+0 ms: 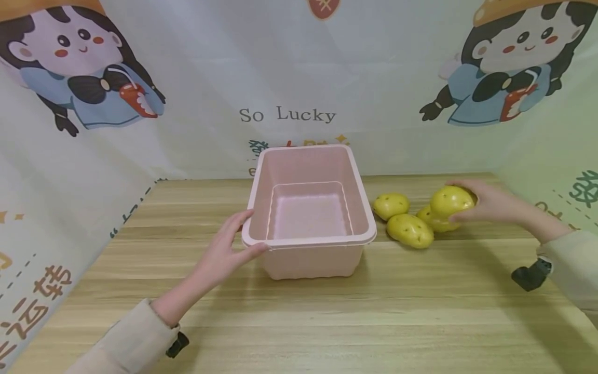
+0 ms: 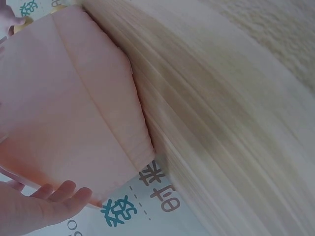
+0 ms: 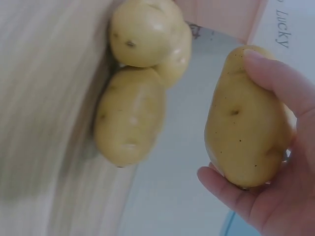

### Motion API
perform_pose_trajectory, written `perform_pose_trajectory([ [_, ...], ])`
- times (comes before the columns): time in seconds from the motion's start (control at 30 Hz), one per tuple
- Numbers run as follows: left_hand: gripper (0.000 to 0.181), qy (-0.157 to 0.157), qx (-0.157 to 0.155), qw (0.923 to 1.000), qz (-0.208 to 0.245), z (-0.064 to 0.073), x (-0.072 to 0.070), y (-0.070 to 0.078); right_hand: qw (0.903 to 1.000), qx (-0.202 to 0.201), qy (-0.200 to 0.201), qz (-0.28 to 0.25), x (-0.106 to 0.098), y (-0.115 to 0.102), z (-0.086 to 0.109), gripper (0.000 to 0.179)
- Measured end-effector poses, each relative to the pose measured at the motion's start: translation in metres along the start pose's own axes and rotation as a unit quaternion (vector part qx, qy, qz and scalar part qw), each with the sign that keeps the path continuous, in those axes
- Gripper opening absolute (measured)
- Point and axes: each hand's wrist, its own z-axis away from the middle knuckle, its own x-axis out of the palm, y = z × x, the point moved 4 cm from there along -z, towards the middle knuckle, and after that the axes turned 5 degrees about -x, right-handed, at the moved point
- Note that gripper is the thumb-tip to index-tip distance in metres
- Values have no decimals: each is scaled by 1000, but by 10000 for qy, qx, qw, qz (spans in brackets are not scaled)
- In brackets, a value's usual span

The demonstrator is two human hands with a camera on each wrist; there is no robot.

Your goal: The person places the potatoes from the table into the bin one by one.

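A pink plastic bin (image 1: 309, 242) stands on the table with nothing inside it. My left hand (image 1: 225, 253) holds its near left corner, thumb over the front rim and fingers at the left side. In the left wrist view, the fingers (image 2: 66, 195) lie against the outer wall. At the right, my right hand (image 1: 488, 203) grips a yellow potato (image 3: 246, 125), thumb on one side and fingers on the other. The held potato is raised over another potato (image 1: 437, 224), partly hiding it. Beside that one lie two more potatoes, a front one (image 1: 410, 231) and a back one (image 1: 391, 206).
The wood-grain table (image 1: 308, 322) is backed by a printed cloth (image 1: 383, 88) with cartoon figures and lettering, which also hangs at both sides. The potatoes lie close to the bin's right side. Each wrist carries a small black device (image 1: 532, 275).
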Motion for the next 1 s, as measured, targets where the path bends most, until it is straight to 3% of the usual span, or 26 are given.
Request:
perform_pose_trajectory([
  [0.1, 79, 4, -3, 10000, -25, 0, 0, 1, 9998, -103, 97, 120, -8, -4, -7, 70],
  [0.57, 79, 17, 34, 10000, -56, 1, 0, 2, 9997, 218, 83, 66, -41, -29, -38, 68],
  [1.0, 77, 38, 48, 10000, 53, 1, 1, 2, 9994, 145, 26, 307, -57, -58, -72, 68],
])
